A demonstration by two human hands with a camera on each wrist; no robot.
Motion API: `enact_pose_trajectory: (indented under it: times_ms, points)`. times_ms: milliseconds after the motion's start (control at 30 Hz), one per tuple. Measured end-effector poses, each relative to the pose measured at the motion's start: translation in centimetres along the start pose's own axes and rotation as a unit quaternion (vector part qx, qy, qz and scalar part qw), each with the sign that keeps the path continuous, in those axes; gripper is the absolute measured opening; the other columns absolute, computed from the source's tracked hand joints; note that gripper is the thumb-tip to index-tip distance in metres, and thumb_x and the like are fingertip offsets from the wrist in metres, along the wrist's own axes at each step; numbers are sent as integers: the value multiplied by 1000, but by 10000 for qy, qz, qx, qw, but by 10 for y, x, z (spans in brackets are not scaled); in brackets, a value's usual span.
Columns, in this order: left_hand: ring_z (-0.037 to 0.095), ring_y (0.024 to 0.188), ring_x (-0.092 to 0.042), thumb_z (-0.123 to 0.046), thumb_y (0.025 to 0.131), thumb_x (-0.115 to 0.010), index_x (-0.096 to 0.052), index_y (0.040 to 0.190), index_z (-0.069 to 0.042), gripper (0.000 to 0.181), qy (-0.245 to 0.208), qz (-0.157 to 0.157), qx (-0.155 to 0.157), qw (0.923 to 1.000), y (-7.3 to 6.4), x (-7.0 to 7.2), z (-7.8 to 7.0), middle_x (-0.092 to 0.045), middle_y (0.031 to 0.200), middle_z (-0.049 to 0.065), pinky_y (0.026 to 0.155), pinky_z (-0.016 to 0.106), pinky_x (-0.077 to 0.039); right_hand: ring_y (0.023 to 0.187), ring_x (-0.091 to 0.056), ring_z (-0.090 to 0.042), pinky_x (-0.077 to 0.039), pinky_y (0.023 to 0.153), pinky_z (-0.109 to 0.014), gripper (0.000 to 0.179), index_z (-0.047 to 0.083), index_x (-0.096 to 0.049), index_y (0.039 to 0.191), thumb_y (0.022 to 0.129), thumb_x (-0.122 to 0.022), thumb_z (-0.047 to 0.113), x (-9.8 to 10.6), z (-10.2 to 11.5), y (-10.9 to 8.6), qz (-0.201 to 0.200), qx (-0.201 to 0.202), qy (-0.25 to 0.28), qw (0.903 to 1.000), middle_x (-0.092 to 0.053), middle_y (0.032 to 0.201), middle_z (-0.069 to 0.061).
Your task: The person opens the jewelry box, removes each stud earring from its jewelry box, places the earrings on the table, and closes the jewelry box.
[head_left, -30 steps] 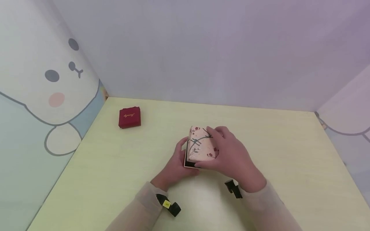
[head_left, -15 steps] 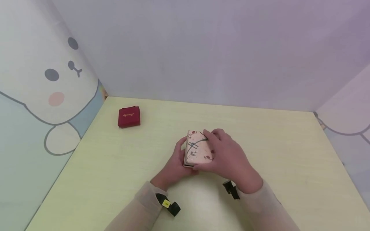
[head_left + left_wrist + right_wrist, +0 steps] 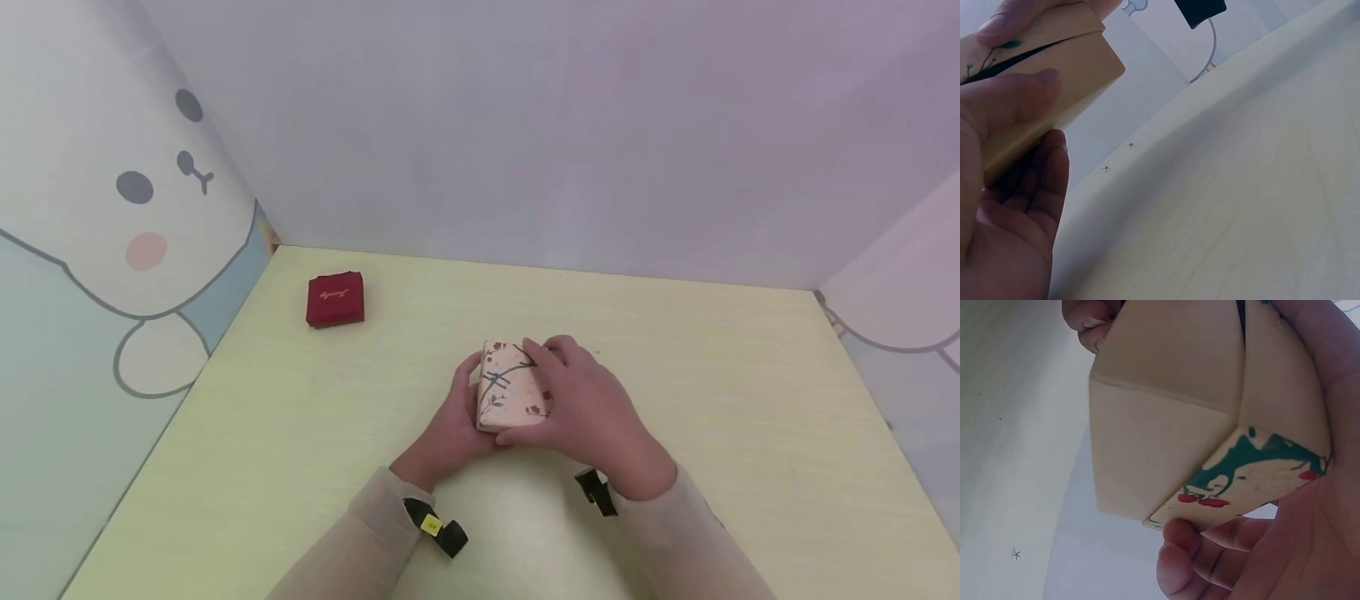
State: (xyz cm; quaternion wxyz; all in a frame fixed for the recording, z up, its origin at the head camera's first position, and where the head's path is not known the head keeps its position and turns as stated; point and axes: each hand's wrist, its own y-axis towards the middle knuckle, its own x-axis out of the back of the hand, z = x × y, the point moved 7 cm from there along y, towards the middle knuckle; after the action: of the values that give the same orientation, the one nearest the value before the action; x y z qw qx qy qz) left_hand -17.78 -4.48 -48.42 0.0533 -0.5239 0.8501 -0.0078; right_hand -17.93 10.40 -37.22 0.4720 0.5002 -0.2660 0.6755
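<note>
My left hand (image 3: 452, 429) cups the plain cream base (image 3: 1088, 65) of a small gift box, thumb along one side and fingers beneath. The box's lid (image 3: 510, 387), pale pink with a flowering-branch print, sits over the base. My right hand (image 3: 592, 408) grips this lid from the right, fingers and thumb on opposite sides. In the left wrist view, a thin dark wedge shows between lid and base, so the lid is slightly tilted. The right wrist view shows the patterned lid (image 3: 1241, 478) overlapping the base at one corner. The box is held above the table.
A dark red box (image 3: 335, 300) with gold lettering lies at the table's back left. The pale yellow table (image 3: 712, 375) meets a light curtain-like wall (image 3: 525, 142) behind, with a cartoon-printed panel (image 3: 90, 250) at the left.
My right hand has moved down and slightly left, bringing the lid lower over the base. The dark strip below the lid has disappeared in the head view. My left hand has barely moved.
</note>
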Motion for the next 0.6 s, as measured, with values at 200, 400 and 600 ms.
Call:
enact_pose_trajectory:
  times_ms: [200, 400, 600]
  points:
    - [21, 126, -60, -3, 85, -84, -2, 159, -39, 116, -13, -25, -18, 10000, 0, 0, -1, -52, 149, 7, 104, 36, -50, 92, -58, -22, -54, 75, -42, 120, 11, -50, 153, 60, -85, 78, -2, 1, 0, -82, 46, -32, 10000, -53, 129, -12]
    - [21, 128, -59, -4, 86, -83, -1, 159, -39, 115, -11, -3, -49, 10000, 1, 0, -1, -50, 150, 6, 104, 36, -49, 90, -57, -23, -53, 74, -41, 120, 12, -49, 154, 60, -83, 80, -4, 1, 1, -126, 91, -144, 9998, -52, 130, -12]
    - [19, 130, -57, -10, 88, -83, 2, 158, -42, 115, 37, -4, -41, 10000, 1, 1, 0, -48, 152, 4, 105, 34, -48, 92, -56, -24, -53, 76, -41, 122, 11, -48, 154, 60, -81, 81, -7, 1, 2, -33, 75, -182, 9998, -52, 131, -13]
